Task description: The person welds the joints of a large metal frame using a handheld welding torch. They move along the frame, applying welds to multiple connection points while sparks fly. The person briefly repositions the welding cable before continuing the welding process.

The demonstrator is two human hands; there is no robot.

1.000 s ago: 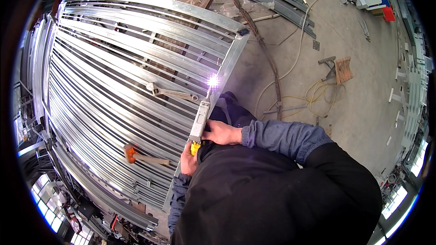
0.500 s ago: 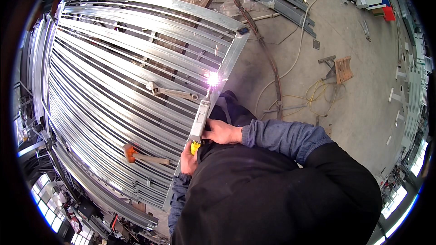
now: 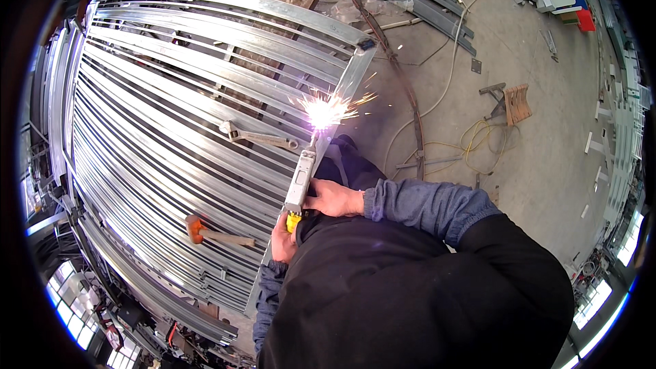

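Note:
A silver welding gun (image 3: 301, 176) with a yellow rear part points away from me. My left hand (image 3: 282, 240) closes round its rear end by the yellow part. My right hand (image 3: 336, 198) grips the gun's body from the right, its fingers partly hidden behind it. At the nozzle, a bright violet-white glare with orange sparks (image 3: 322, 111) covers the spot on the right edge bar of a galvanized metal frame (image 3: 352, 72). Many parallel slats fill this frame. An adjustable wrench (image 3: 266, 140) and a mallet (image 3: 229, 238) with an orange head lie on the slats.
Beyond the frame lie grey metal profiles (image 3: 403, 3) and a rusty plate (image 3: 280, 0) with a round disc. On the floor to the right are a dark cable (image 3: 403, 82), a yellow cord (image 3: 471, 140) and a wooden-topped stand (image 3: 517, 104).
The glare at the nozzle has grown and now throws orange sparks, mostly to the upper right. Both hands and the welding gun have hardly moved.

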